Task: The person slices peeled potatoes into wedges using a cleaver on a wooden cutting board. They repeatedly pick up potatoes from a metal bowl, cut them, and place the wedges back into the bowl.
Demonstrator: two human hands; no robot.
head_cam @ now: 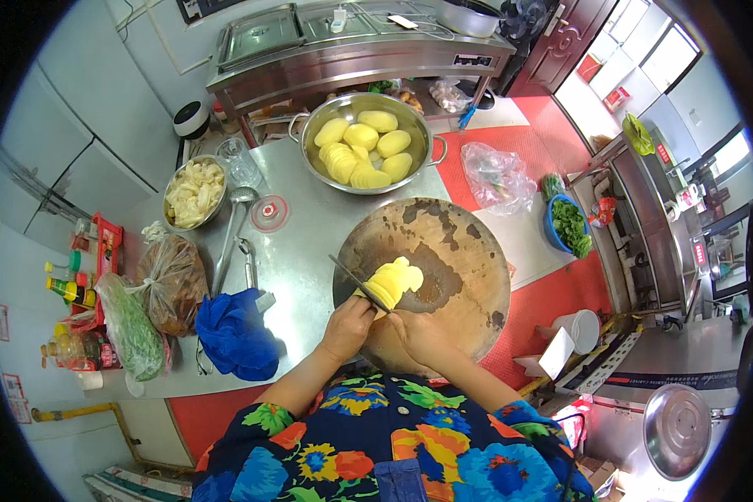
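On the round wooden chopping block (470, 270) lies a peeled yellow potato, its sliced part (392, 279) fanned out beyond the knife. My right hand (419, 336) grips the kitchen knife (357, 281), seen nearly edge-on, with the handle mostly hidden in the fist. With bent fingers my left hand (351, 326) holds the uncut end of the potato against the near side of the blade. A wet dark patch (436, 285) surrounds part of the slices. Behind the block, a two-handled steel basin (419, 119) contains several whole peeled potatoes (394, 143) and sliced ones (339, 162).
Left on the steel table (307, 251) are a bowl of pale cut food (194, 191), a ladle (226, 241), a round lid (270, 213), a blue cloth (235, 336) and bagged food (169, 282). Rightward, a plastic bag (496, 176) and a blue basin of greens (568, 223) sit lower.
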